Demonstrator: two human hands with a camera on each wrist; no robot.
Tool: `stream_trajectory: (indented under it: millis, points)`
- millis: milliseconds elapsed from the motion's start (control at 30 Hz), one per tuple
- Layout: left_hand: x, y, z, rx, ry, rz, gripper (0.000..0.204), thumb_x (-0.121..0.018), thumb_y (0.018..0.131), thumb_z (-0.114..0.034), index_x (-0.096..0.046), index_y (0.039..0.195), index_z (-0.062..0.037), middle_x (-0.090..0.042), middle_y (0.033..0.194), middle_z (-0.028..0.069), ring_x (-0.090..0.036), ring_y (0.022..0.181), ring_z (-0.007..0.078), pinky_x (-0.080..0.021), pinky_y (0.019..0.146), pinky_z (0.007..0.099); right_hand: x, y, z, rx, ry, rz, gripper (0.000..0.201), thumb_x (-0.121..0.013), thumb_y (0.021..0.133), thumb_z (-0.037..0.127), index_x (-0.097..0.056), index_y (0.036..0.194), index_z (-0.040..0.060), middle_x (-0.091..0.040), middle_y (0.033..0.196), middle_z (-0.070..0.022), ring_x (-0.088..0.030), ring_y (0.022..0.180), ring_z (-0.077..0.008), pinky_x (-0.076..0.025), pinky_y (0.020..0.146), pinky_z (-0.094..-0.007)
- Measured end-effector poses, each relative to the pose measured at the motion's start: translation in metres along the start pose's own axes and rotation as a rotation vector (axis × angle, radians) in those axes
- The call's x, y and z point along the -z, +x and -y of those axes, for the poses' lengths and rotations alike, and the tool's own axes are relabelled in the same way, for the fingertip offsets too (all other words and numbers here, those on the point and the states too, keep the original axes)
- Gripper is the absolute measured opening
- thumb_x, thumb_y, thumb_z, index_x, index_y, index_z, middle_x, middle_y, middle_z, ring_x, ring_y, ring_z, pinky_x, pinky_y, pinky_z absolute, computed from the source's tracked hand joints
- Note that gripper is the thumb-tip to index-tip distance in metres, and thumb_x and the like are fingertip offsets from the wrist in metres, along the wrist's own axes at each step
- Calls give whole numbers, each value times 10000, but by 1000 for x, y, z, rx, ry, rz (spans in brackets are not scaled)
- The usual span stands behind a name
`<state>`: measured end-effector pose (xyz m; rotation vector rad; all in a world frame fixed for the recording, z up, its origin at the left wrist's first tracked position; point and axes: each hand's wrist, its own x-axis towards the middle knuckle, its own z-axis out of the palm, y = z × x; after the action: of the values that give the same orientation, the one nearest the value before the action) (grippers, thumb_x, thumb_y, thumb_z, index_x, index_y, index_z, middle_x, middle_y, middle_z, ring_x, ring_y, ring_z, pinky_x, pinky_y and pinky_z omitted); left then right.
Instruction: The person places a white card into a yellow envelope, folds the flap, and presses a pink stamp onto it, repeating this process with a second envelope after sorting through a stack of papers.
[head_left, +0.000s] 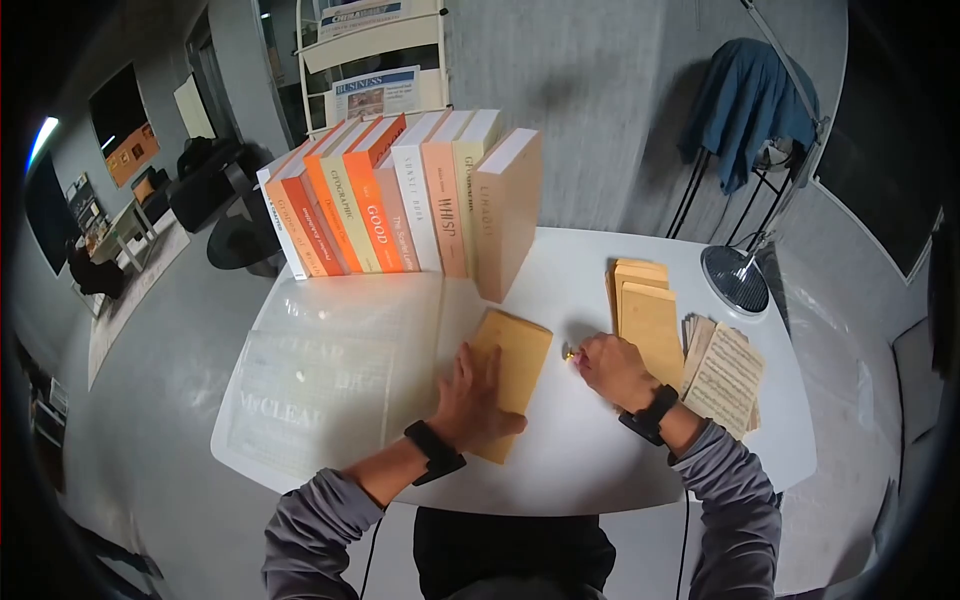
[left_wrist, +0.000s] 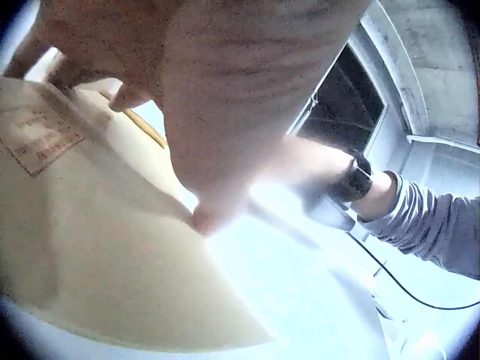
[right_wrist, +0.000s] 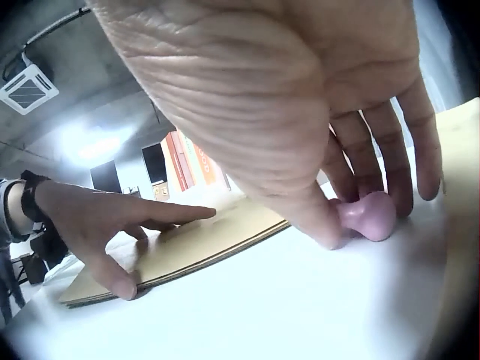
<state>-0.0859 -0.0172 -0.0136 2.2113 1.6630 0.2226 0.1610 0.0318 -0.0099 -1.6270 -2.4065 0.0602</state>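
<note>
While the left hand (head_left: pixel 472 402) lies spread on a thin stack of tan, rectangular paper envelopes (head_left: pixel 525 340), its thumb rests at the stack's right edge. Left wrist view: red framed print (left_wrist: pixel 45 141) on the top face, text illegible. Stack sits on the white, smooth surface (head_left: pixel 590 455), tilted relative to its front edge. Right hand (head_left: pixel 615 370), just beside it, pinches a small, glossy pink knob (right_wrist: pixel 371 216); a gold-coloured end shows in the head view.

Handling (judged): envelopes light, flexible, easily creased, layers apt to slide; best held flat by the long edges. Knob probably light, hard, slightly slippery; grip at the narrow neck.

Farther right: more tan envelopes (head_left: pixel 648 325), overlapping, with cream sheet-music papers (head_left: pixel 728 375) beside them. Beyond, at left: an upright row of orange, white and beige books (head_left: pixel 385 200).
</note>
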Motion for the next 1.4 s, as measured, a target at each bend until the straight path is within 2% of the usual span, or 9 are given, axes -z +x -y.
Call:
stream_trajectory:
  millis: [233,367,567,667,767,967,1067,1267,1400]
  points:
    - [8,1,-5,66,-52,-19,1099,-747,654,-424,-211,1539,-53,-127,1488,429,-263,1358,572,-351,1029,635,-10,23,4,54,267,-80,348,-605,843,124,-616,1164,-10,-662,1087,-229,-641,1005,-398,-543,848,-484]
    - [13,5,-9,76,-26,-45,1086,-744,649,-407,-220,1536,-64,-163,1487,390,-290,1340,560,-356,1031,623,-33,40,2,167,396,-140,473,-610,848,157,-573,1303,34,-638,1188,-244,-615,1080,-396,-505,942,-472]
    - [-7,20,-2,92,-29,-45,1006,-660,719,-510,-273,1511,-26,-187,1492,360,-254,1378,513,-290,1099,577,-17,49,21,8,295,-2,352,-625,854,210,-653,1165,47,-675,1093,-156,-639,1022,-359,-544,858,-463]
    - [-11,20,-4,93,59,-60,972,-601,768,-572,-300,1494,-1,-205,1484,362,-242,1387,496,-261,1122,560,-36,54,26,70,81,-83,244,-606,863,189,-664,1037,29,-677,1032,-118,-655,961,-331,-564,799,-450]
    - [-18,21,4,52,97,-90,963,-588,786,-589,-306,1489,6,-220,1476,369,-250,1378,500,-272,1115,558,-46,50,29,129,94,-169,189,-581,871,164,-645,974,19,-673,1011,-116,-658,939,-321,-571,776,-443]
    - [-8,19,-6,108,31,-79,982,-657,739,-564,-344,1465,20,-342,1392,358,-344,1299,508,-317,1087,545,-38,45,28,74,220,-264,340,-589,878,181,-640,1174,24,-672,1139,-152,-656,993,-344,-564,831,-441]
    - [-4,17,2,32,-40,-117,985,-728,699,-506,-366,1447,23,-421,1310,341,-394,1238,489,-360,1056,539,-31,47,21,-22,297,-207,389,-596,895,220,-630,1237,39,-659,1177,-197,-651,1017,-377,-550,859,-456]
    - [7,-1,10,-64,-117,-193,910,-799,684,-372,-379,1390,19,-445,1271,310,-408,1196,473,-422,1007,511,-24,43,14,-70,389,-220,324,-568,934,248,-677,1156,40,-691,1007,-233,-664,947,-402,-539,849,-472]
    - [10,-8,10,-103,-172,-266,848,-823,705,-388,-426,1371,-44,-476,1262,262,-432,1198,439,-401,1025,519,-23,44,12,-93,545,-126,324,-523,956,241,-672,1146,23,-683,897,-256,-677,830,-397,-538,816,-470]
